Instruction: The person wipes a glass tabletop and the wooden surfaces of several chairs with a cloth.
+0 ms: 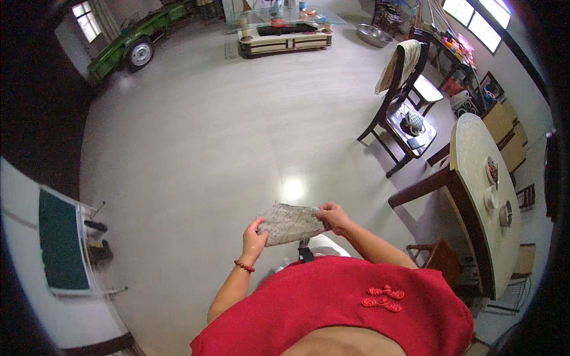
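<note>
A flat, grey, shaggy cloth pad point(292, 224) is stretched between my two hands in front of my body. My left hand point(254, 238), below which a red bead bracelet point(244, 266) circles the wrist, grips the pad's left end with the thumb on top. At the opposite end, my right hand point(334, 218) pinches the upper right corner. The pad's upper edge looks frayed, and its underside is hidden. Beneath it shows the pale tiled floor point(200, 155).
To the right stand a dining table point(478, 187) with bowls and a dark wooden chair point(392, 107) with a cloth over its back. A glass-topped table point(289, 42) and a metal basin point(374, 35) are farther off. A green cart point(120, 51) is at far left, a green board point(63, 240) at near left.
</note>
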The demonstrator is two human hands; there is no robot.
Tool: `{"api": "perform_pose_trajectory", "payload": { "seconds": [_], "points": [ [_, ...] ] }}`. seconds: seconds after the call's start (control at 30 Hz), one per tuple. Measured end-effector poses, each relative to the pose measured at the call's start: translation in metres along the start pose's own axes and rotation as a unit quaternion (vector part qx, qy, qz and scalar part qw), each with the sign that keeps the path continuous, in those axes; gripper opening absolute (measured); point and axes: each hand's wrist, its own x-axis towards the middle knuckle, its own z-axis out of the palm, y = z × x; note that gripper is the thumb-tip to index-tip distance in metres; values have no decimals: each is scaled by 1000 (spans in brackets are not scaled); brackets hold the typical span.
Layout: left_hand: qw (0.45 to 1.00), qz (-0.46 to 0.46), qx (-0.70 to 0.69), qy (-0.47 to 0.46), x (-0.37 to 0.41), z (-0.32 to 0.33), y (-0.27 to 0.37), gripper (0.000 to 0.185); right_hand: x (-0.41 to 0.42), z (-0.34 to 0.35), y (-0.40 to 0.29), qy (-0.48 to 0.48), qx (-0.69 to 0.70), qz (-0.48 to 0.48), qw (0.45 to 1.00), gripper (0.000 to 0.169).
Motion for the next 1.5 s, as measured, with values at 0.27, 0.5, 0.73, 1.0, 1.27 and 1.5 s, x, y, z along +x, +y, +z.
{"api": "perform_pose_trajectory", "payload": {
  "seconds": [0.27, 0.5, 0.73, 1.0, 1.27, 1.5],
  "points": [
    [979, 94, 180, -31, 187, 13, 48, 43, 194, -16, -57, 50, 17, 5, 999, 16],
    [984, 61, 158, 48, 301, -44, 108, 43, 306, 55, -186, 1, -69, -34, 997, 12],
    [988, -26, 141, 52, 451, -85, 83, 36, 448, 111, -269, -9, -207, -94, 974, 12],
    [986, 102, 128, 18, 674, -109, 156, 34, 581, 121, -392, 89, -231, -163, 955, 8],
    [974, 168, 145, -49, 859, -82, 179, 34, 726, 90, -460, 101, -157, -15, 982, 8],
    [966, 24, 241, -94, 1010, -94, 230, 33, 898, 102, -525, 90, -173, -126, 973, 9]
  ]
}}
